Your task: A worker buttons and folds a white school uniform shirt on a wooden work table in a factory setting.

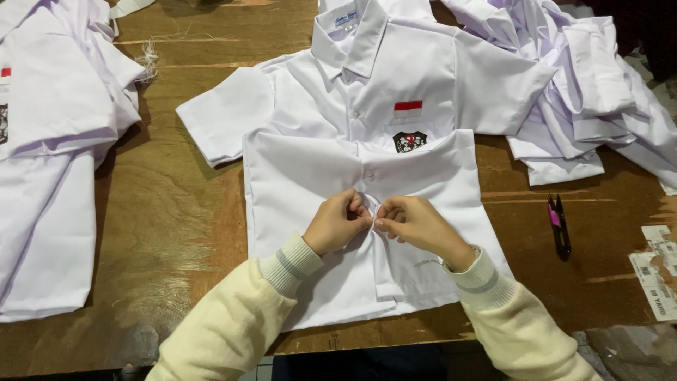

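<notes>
A white short-sleeved shirt (296,176) lies face up on the wooden table (176,212), its lower half folded up over the chest. It has a collar, a red-and-white patch and a dark shield badge on the chest. My left hand (337,220) and my right hand (416,222) meet at the shirt's front placket, both pinching the fabric around a button. Cream knitted sleeves cover both my forearms.
A pile of white shirts (49,141) lies at the left, another heap of white shirts (592,92) at the upper right. Small black thread snips with a pink part (559,224) rest to the right of the shirt. Torn paper labels (659,271) sit by the right edge.
</notes>
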